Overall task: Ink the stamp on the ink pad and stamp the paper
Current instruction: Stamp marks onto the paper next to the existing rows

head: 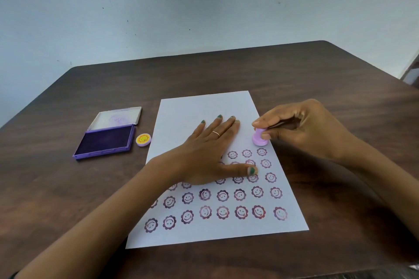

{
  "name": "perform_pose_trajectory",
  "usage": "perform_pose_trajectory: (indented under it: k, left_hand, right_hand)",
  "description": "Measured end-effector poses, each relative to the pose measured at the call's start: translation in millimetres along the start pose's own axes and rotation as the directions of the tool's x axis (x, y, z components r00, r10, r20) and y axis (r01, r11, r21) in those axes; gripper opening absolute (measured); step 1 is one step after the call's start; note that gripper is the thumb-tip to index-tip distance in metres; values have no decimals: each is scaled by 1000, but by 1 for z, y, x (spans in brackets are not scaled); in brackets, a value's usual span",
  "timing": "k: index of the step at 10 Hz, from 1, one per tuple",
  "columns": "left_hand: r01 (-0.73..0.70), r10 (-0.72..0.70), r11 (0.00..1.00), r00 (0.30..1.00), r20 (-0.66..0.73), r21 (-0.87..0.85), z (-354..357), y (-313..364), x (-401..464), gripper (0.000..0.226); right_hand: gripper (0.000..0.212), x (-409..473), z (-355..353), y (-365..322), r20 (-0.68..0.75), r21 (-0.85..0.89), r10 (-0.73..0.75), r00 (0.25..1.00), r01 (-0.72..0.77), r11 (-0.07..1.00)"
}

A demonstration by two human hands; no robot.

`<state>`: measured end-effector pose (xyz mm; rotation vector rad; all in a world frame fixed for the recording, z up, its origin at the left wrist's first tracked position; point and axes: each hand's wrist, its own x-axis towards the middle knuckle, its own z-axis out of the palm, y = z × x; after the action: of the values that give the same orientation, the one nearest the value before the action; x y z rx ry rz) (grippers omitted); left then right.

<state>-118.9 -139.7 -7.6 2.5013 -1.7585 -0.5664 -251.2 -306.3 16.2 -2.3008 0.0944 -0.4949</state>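
A white sheet of paper (204, 106) lies in the middle of the table, its lower half covered with rows of purple smiley-flower prints. My right hand (303, 129) pinches a small lilac stamp (259, 138), whose base rests on the paper near the right edge, just above the top row of prints. My left hand (210, 149) lies flat on the sheet with fingers spread, covering some prints. A purple ink pad (105, 141) sits open to the left of the paper, its clear lid folded back.
The stamp's round cap (143, 139), lilac with a yellow smiley, lies between the ink pad and the paper. The dark wooden table (317, 79) extends to a pale wall behind. The upper half of the sheet is unprinted.
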Motion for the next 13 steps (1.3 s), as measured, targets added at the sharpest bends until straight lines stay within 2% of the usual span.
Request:
perform_pose_trajectory:
  k: [13]
  left_hand:
    - [-3,3,1000,1000,-8,4,1,0,-1,105]
  right_hand:
    - [30,-1,2,2,-5,-19,-7,1000,7,1000]
